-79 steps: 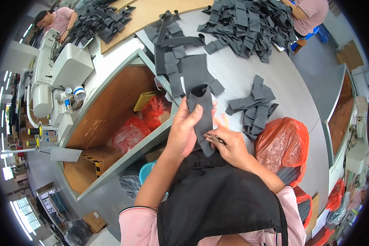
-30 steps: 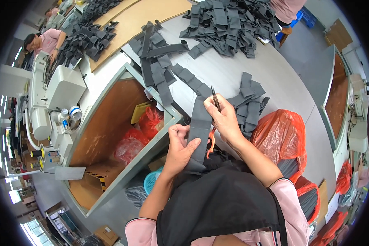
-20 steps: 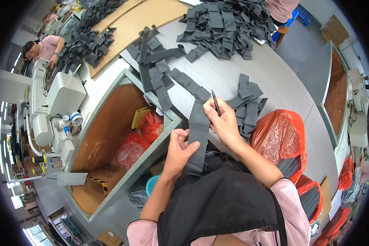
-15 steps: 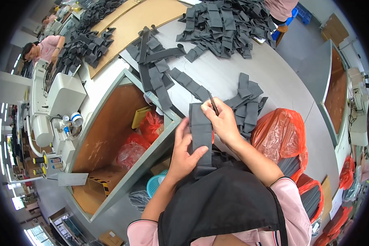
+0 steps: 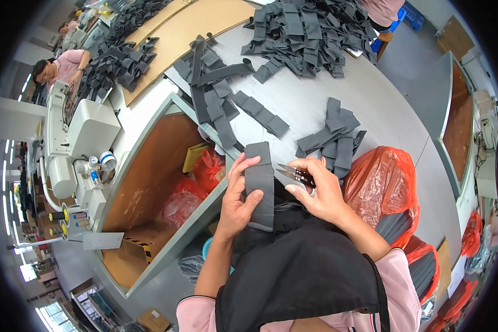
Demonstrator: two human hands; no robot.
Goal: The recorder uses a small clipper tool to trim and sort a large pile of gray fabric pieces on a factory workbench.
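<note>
My left hand (image 5: 240,198) is closed round a dark grey fabric strip (image 5: 259,191), thumb across its front and fingers at its left edge. The strip hangs upright above my black apron (image 5: 304,265), with seams or folds crossing it. To its right, my right hand (image 5: 321,191) grips small black thread snips (image 5: 297,175). Their blades point left toward the strip and stand a little apart from each other. Beyond my hands, another grey strip (image 5: 261,113) lies on the pale table (image 5: 293,99). Right of it is a small heap of similar strips (image 5: 335,133).
A large pile of grey strips (image 5: 310,33) covers the table's far side. Red plastic bags (image 5: 384,182) holding grey pieces stand at my right. Left is an open-fronted cabinet (image 5: 149,166) with red bags inside, beside a sewing machine (image 5: 66,149). A co-worker (image 5: 66,66) sits at far left.
My right hand has come away from the strip's top and moved right and down, and the snips now point left. My left hand has shifted slightly left with the strip.
</note>
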